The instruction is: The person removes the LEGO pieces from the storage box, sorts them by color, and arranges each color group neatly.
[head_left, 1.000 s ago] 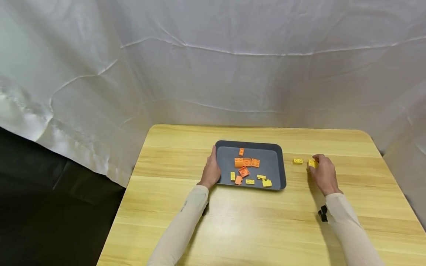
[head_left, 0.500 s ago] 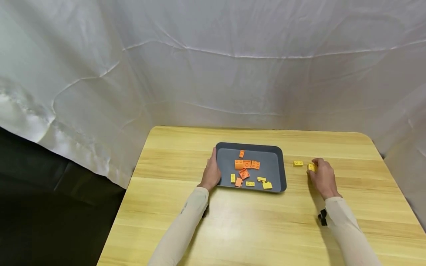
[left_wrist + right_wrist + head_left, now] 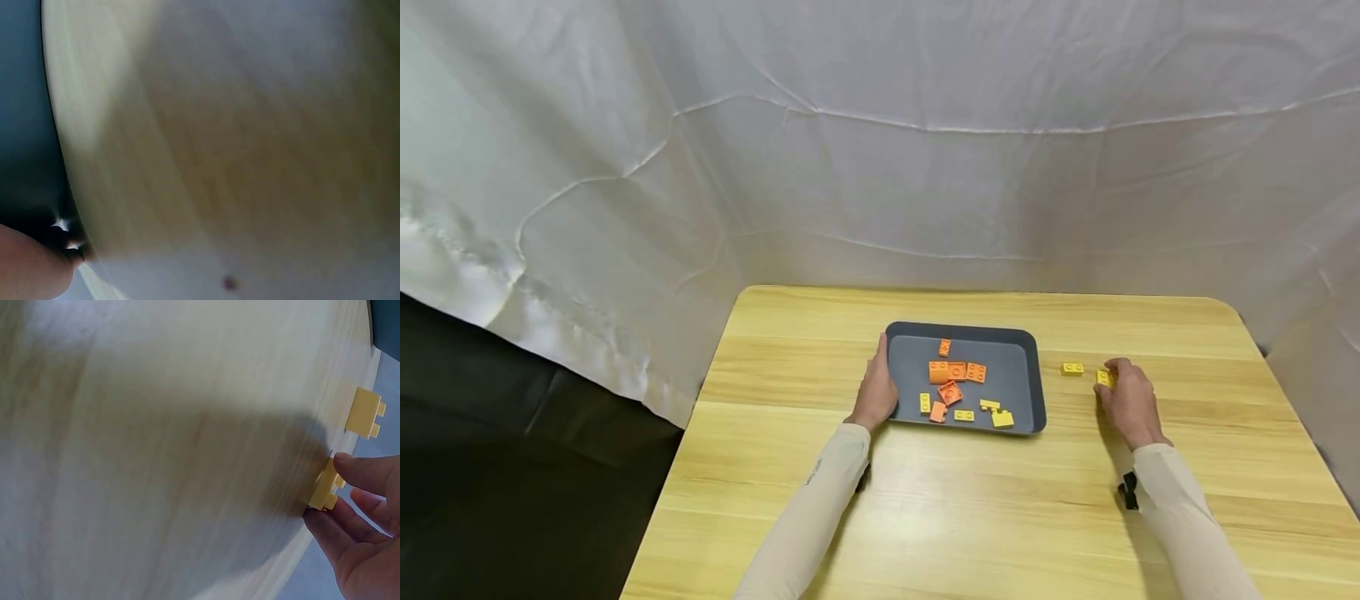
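My right hand [image 3: 1130, 404] pinches a yellow toy building brick [image 3: 1104, 378] between thumb and fingertips, low over the table. In the right wrist view this brick [image 3: 324, 487] is tilted, its studs facing the palm. Just left of it in the head view lies a second yellow two-stud brick [image 3: 1072, 369]. My left hand [image 3: 875, 392] rests against the left side of a dark grey tray [image 3: 1011, 354], fingers straight along its edge. Several orange bricks [image 3: 976, 372] and yellow bricks [image 3: 1002, 419] lie loose in the tray. The left wrist view shows mostly tabletop, with the tray's wall [image 3: 22, 112] at left.
The wooden table [image 3: 970, 517] has rounded far corners. Behind it hangs a pale grey curtain [image 3: 970, 183], and dark cloth [image 3: 512, 467] is at the lower left. Each wrist wears a small black device; the right one [image 3: 1127, 492] shows beside the sleeve.
The head view has shifted very slightly. Both hands, the tray and the bricks keep nearly the same places, with the right hand pinching the same brick.
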A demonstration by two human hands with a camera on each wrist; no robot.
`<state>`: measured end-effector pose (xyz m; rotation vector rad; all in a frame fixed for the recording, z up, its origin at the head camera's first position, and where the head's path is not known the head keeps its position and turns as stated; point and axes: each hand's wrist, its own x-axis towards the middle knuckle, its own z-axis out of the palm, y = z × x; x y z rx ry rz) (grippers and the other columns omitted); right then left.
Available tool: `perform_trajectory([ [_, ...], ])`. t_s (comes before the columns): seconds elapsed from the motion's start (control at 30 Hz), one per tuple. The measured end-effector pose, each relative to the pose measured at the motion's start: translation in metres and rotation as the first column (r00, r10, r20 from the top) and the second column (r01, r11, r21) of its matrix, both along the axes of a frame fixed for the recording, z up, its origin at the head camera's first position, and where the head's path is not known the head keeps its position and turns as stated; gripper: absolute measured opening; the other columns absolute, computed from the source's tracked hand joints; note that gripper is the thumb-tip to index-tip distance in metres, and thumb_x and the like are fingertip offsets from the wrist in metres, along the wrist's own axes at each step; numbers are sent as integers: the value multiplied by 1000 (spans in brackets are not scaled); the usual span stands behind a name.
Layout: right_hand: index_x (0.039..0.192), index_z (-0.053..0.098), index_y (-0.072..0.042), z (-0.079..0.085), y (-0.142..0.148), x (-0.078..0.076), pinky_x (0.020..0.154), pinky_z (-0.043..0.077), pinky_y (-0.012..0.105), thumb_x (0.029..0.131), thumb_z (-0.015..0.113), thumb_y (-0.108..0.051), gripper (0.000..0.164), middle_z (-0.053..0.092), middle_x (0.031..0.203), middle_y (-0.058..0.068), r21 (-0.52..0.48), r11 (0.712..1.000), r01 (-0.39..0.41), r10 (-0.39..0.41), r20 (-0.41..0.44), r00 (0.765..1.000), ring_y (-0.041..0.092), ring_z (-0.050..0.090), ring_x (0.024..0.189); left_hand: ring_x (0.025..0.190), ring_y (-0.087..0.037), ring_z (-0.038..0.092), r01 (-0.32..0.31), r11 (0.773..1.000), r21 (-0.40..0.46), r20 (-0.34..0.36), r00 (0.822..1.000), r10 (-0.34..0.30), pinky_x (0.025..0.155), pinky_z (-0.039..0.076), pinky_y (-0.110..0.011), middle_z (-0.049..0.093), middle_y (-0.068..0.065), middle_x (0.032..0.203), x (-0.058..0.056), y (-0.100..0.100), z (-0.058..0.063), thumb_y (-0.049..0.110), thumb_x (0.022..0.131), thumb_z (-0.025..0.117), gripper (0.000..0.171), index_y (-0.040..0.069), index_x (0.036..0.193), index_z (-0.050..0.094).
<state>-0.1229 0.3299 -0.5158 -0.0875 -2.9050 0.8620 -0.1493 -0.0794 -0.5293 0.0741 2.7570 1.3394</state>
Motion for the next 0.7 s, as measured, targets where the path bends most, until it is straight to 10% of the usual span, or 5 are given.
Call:
perform_trajectory([
  [0.7,129,48,22,0,0,1,81,52,67,94,67,9,41,53,112,44,13,1000,1,-1,7,1000,59,56,101,148,-38,36,2,1000,-14,-7,1000,-2,126,18,-46,23,-16,169,1,0,2,-12,103,37,71,3,167,9],
])
